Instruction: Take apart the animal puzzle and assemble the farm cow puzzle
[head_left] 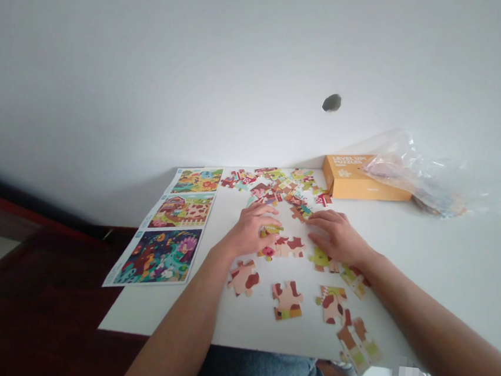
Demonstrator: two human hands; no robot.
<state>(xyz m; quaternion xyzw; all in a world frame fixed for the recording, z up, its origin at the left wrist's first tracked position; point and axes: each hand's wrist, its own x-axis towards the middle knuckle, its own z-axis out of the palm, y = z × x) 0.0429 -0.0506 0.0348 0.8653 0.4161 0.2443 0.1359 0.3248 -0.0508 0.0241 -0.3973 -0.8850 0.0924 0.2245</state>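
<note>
Puzzle pieces (pixel 287 301) are spread on the white table (pixel 447 260), apparently so prints can be seen, left hand (pixel 249 228) half-curled at a green piece (pixel 272 230), right hand's (pixel 335 234) fingers loosely bent by others, any grip untellable.

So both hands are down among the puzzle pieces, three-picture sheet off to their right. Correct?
Wrong side: in the head view, left hand and right hand are down among the puzzle pieces, but the three-picture sheet is off to their left.
</note>
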